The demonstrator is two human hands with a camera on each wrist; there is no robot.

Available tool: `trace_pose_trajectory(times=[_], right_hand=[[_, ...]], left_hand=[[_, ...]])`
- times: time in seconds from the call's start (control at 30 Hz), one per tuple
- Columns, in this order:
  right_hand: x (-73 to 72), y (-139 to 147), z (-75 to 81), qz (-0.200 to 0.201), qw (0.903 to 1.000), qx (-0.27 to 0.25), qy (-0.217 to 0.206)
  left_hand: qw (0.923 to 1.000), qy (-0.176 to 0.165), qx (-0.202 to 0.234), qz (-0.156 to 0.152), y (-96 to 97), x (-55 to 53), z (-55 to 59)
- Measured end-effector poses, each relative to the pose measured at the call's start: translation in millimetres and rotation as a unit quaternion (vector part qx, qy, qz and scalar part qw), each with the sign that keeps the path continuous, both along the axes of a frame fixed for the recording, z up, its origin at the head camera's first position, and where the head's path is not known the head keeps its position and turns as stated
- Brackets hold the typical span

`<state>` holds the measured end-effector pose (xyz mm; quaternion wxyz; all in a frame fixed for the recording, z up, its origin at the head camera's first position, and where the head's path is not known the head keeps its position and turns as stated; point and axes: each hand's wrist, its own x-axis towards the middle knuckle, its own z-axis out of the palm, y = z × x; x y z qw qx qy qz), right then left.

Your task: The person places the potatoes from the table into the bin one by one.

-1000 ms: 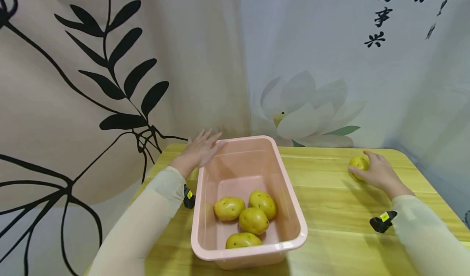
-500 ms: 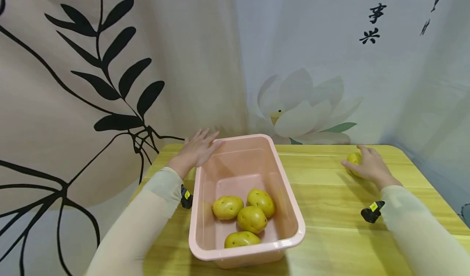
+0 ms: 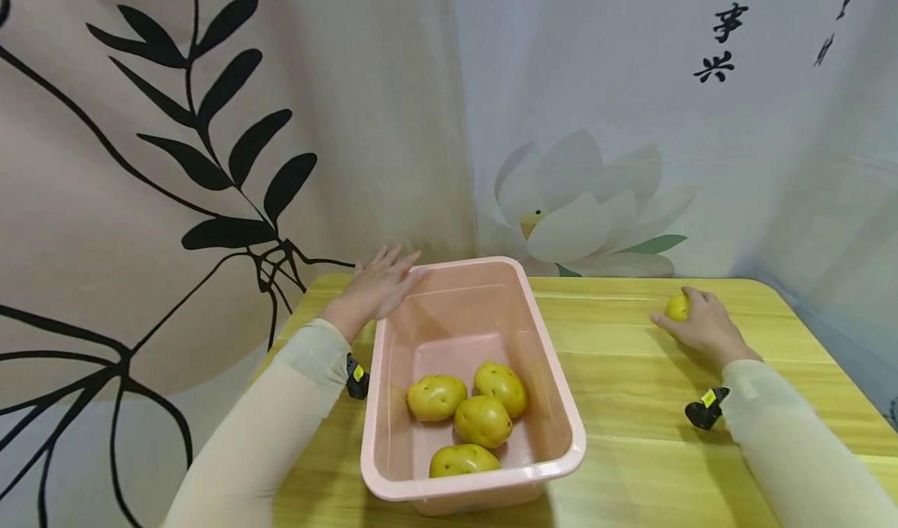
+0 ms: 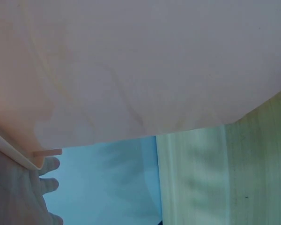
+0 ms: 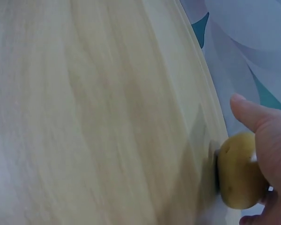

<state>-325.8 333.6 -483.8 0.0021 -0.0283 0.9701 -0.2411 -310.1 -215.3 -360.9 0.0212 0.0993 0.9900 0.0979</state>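
Note:
A pink plastic basin (image 3: 475, 317) stands on the table with several yellow potatoes (image 3: 482, 421) lying in it. My left hand (image 3: 375, 290) rests on its far left corner, fingers spread and straight. In the left wrist view, the fingertips (image 4: 49, 185) show past the rim, beside the basin's outer wall (image 4: 145, 70). At the table's far right, my right hand (image 3: 705, 327) curls round another potato (image 3: 677, 307). The right wrist view shows this potato (image 5: 239, 171) against the palm, the thumb standing away from it; whether it touches the table is unclear.
The wooden table (image 3: 617, 403) extends between the basin and my right hand. Behind it hangs a printed curtain (image 3: 393, 122) with leaves, a lotus and black characters. A black wrist camera (image 3: 707, 409) sits by the right sleeve.
My right hand has shifted slightly left around its potato, covering more of it. The left hand and the basin look unmoved; the head view has shifted a little.

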Motion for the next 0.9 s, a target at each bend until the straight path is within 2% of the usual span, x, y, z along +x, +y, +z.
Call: trace_pose_trajectory(times=[0.23,0.57,0.9], right_hand=[[-7.5,4.8,-7.0,-0.006,0.9999,-0.009,0.011],[-8.0,1.7,-19.1,-0.036,0.9972,-0.014,0.064],[-3.6,-2.0,-19.4,-0.038,0.9972,0.006,0.063]], left_hand=[[1.0,0.003,-0.002,0.001,-0.2,0.2,1.3],[1.0,0.008,-0.003,-0.002,-0.1,0.8,2.1],[1.0,0.002,0.001,-0.004,0.2,1.9,2.9]])
